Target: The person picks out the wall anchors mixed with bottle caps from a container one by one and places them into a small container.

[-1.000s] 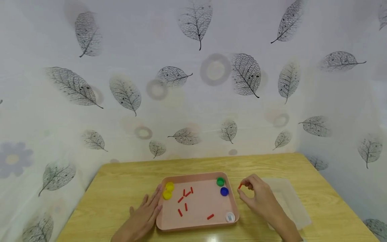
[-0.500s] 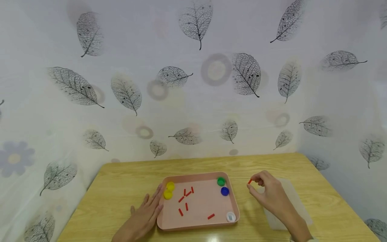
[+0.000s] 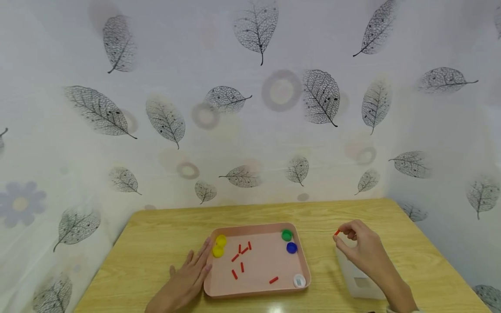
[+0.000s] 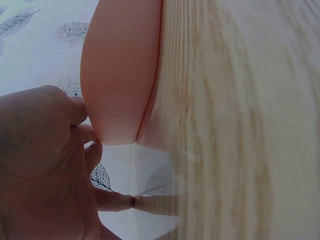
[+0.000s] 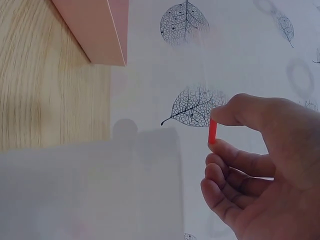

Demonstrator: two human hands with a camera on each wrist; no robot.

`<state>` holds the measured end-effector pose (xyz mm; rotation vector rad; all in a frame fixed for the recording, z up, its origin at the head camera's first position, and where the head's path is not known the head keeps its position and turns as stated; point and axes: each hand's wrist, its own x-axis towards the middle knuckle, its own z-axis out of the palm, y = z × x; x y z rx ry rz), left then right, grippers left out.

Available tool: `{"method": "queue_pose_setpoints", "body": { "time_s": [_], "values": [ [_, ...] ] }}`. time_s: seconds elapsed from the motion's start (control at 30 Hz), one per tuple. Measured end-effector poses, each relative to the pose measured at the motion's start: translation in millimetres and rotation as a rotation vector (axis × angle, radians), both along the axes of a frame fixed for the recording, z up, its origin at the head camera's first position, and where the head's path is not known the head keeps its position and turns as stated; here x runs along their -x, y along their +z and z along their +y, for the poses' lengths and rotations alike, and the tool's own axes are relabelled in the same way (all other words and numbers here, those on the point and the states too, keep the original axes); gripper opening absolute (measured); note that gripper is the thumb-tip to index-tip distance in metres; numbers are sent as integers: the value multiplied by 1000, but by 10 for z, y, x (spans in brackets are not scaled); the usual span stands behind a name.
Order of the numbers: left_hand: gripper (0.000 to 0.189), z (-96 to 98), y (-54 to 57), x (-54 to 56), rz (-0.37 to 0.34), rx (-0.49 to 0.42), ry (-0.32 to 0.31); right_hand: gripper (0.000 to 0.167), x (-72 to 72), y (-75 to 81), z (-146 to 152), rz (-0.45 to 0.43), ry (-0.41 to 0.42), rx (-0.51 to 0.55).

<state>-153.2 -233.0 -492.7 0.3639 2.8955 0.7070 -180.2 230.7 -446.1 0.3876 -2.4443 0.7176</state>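
Note:
Between the thumb and index fingertip of my right hand (image 3: 364,252), a short red stick (image 5: 212,131) is pinched. That hand is raised over the near-left part of a translucent white box (image 3: 348,271), right of the pink tray (image 3: 260,261). My left hand (image 3: 183,280) lies along the tray's left side, fingers extended, fingertips at its wall (image 4: 120,75). Several more red sticks (image 3: 242,267) lie scattered in the tray, most of them left of the middle, with one red stick (image 3: 273,280) near the front right.
Two yellow caps (image 3: 218,251) sit in the tray's back left corner. Along its right side are a green cap (image 3: 287,235), a blue cap (image 3: 291,248) and a white round piece (image 3: 299,281). The wooden table (image 3: 172,226) meets a leaf-patterned wall covering (image 3: 266,130) behind.
My right hand has moved right with the red stick, from beside the tray's edge to over the translucent box. My left hand has stayed against the tray.

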Motion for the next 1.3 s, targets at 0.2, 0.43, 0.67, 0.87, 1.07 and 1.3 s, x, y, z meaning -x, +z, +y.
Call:
{"method": "queue_pose_setpoints", "body": {
  "time_s": [0.2, 0.43, 0.67, 0.87, 1.07, 1.3],
  "values": [
    [59, 1, 3, 0, 0, 2, -1, 25, 5, 0, 84, 4, -9, -16],
    [58, 11, -5, 20, 2, 0, 1, 23, 16, 12, 187, -12, -25, -15],
    [58, 6, -31, 27, -14, 12, 2, 20, 2, 23, 247, -100, -53, -3],
    [59, 6, -14, 19, 2, 7, -2, 19, 5, 1, 341, -176, -70, 0],
    [58, 10, -12, 15, 34, 13, -8, 20, 9, -5, 402, -192, -82, -17],
    [58, 1, -23, 15, 31, 8, -11, 20, 8, -19, 421, -160, -91, -19]
  ]
}}
